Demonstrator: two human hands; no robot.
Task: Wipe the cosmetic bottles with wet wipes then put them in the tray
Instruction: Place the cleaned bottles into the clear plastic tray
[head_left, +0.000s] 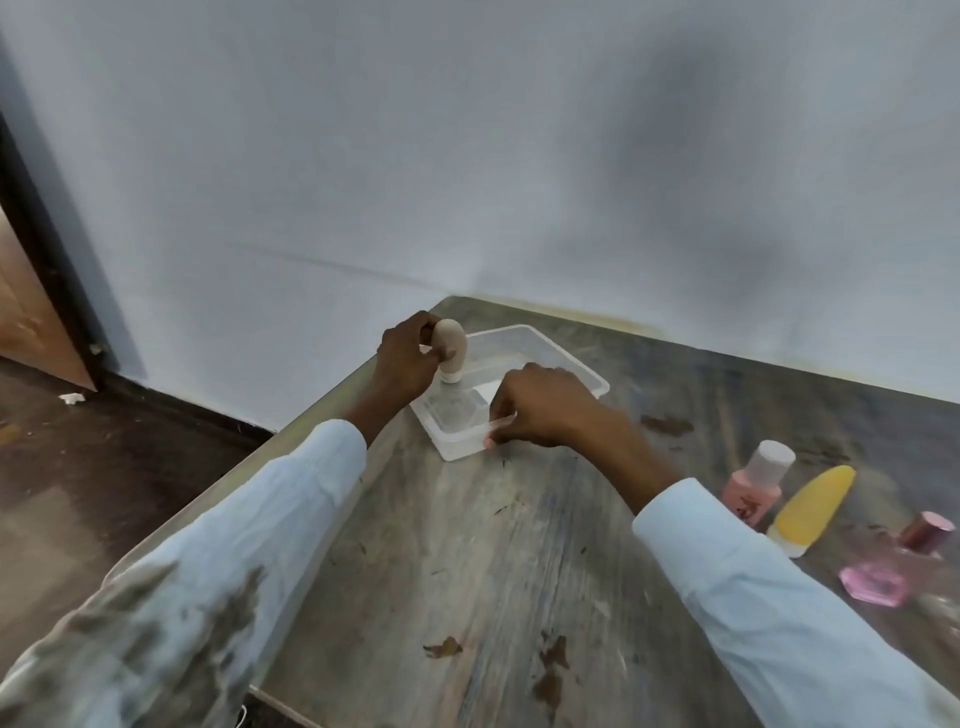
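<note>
A clear plastic tray (566, 353) sits near the table's far left corner. My left hand (405, 358) grips a beige tube-shaped bottle (451, 347), cap down, standing it inside the tray's left part. A clear bottle (457, 408) lies in the tray below it. My right hand (540, 405) pinches the tray's near rim, with a thin white strip, perhaps a wipe, under its fingers. On the right of the table stand or lie a pink bottle with a white cap (761, 480), a yellow tube (813, 506) and a pink glass bottle with a dark red cap (893, 569).
The grey wooden table (493, 571) butts against a pale wall (467, 156). Its left edge drops to a dark floor (104, 457). A wooden door (26, 312) stands at far left. Dark stains mark the tabletop.
</note>
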